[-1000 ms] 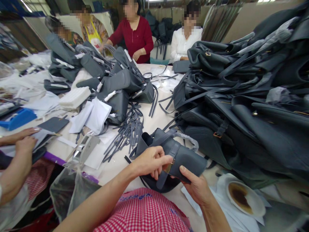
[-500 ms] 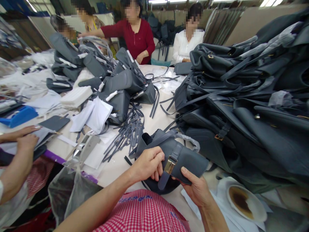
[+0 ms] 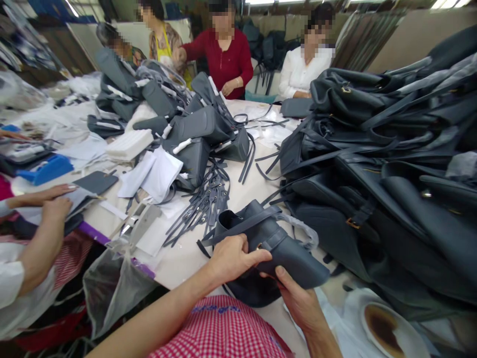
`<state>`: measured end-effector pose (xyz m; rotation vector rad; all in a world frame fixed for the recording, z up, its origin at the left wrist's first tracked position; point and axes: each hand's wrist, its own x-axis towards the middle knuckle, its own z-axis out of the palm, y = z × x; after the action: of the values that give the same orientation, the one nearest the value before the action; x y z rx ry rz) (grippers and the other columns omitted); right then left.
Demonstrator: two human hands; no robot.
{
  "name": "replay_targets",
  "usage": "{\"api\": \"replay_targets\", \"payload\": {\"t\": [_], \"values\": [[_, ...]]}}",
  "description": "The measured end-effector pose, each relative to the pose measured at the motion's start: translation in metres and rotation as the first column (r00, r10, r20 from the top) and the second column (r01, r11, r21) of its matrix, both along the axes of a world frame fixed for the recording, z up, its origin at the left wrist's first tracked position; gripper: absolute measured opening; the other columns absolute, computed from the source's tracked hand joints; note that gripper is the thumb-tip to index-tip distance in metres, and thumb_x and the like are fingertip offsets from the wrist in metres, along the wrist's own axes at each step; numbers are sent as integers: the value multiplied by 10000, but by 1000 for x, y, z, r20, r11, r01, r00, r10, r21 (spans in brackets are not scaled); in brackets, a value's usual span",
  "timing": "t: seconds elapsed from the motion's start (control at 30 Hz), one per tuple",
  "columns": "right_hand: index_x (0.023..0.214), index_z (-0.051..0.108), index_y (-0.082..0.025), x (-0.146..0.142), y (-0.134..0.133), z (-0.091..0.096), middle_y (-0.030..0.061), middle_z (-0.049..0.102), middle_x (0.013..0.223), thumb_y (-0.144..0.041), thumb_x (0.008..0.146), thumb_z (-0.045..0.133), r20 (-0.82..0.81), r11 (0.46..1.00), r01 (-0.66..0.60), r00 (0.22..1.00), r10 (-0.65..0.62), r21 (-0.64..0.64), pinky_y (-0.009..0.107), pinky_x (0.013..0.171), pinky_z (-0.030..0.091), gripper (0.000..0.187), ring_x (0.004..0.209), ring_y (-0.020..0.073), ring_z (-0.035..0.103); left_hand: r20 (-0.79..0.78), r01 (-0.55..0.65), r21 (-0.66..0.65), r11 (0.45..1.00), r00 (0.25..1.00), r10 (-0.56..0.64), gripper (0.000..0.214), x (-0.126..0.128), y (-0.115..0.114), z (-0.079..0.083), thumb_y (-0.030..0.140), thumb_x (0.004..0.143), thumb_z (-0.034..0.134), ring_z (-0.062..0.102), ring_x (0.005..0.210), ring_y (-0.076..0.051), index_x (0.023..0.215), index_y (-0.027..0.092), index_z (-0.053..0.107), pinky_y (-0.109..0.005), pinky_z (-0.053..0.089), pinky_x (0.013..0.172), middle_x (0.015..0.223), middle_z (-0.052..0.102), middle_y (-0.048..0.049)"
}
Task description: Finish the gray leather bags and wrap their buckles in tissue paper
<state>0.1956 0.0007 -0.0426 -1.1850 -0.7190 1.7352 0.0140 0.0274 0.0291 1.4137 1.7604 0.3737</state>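
A dark blue-grey handbag [image 3: 301, 256] lies on the table right in front of me, with its flap and strap facing up. My left hand [image 3: 233, 258] is closed at the flap's buckle strap [image 3: 273, 239], thumb across it, so most of the buckle is hidden. Lower on the flap, my right hand [image 3: 298, 301] grips the edge with the thumb on top and the fingers underneath. A plastic-wrapped handle [image 3: 303, 228] curves up behind the flap.
Bags are heaped high on the right [image 3: 372, 199] and at the back left. Several loose straps [image 3: 210, 199] lie ahead of the bag. A bowl of brown liquid [image 3: 383, 328] stands near my right arm. A co-worker's hands [image 3: 55, 204] work at left; other people sit or stand across the table.
My left thumb has moved over the buckle, covering the metal plate and strap tip that showed before. My right hand stays on the flap. The view has swung slightly left.
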Motion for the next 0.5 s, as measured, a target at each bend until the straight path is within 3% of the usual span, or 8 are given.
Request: {"api": "replay_targets", "payload": {"t": [0.07, 0.17, 0.27, 0.4, 0.5], "values": [[852, 771, -189, 2, 2, -5, 89, 770, 840, -447, 687, 792, 13, 999, -51, 999, 51, 13, 435, 866, 540, 308, 782, 261, 706, 187, -1, -157, 988, 982, 31, 511, -3, -1, -6, 691, 686, 586, 596, 587, -188, 660, 181, 588, -264, 362, 535, 599, 646, -23], [824, 774, -194, 9, 6, -11, 91, 770, 850, -449, 700, 780, 43, 993, -111, 993, 110, 36, 444, 908, 514, 283, 815, 267, 703, 466, 27, -307, 951, 876, 126, 420, -4, -1, -14, 583, 694, 626, 597, 523, -165, 663, 166, 596, -253, 410, 512, 562, 644, -21], [807, 776, -196, 14, 9, -13, 91, 769, 840, -460, 704, 773, 57, 989, -146, 988, 143, 40, 445, 916, 508, 283, 824, 270, 700, 566, -7, -319, 948, 800, 196, 342, 0, -1, -17, 489, 698, 646, 541, 442, -117, 644, 159, 576, -228, 402, 476, 528, 633, -7], [779, 771, -190, 10, 9, -5, 83, 764, 791, -457, 715, 764, 51, 993, -116, 992, 114, 38, 422, 865, 533, 274, 802, 258, 695, 625, -16, -294, 956, 753, 205, 309, 6, -3, -18, 445, 735, 618, 453, 365, -74, 646, 163, 532, -200, 353, 426, 467, 603, 14], [741, 768, -184, 4, 8, 4, 77, 759, 757, -441, 707, 774, -1, 997, -76, 997, 76, 22, 411, 812, 558, 259, 758, 246, 694, 663, -23, -265, 964, 721, 200, 314, 9, -5, -20, 448, 739, 613, 475, 374, -77, 667, 153, 533, -195, 358, 411, 489, 608, 10]]}}
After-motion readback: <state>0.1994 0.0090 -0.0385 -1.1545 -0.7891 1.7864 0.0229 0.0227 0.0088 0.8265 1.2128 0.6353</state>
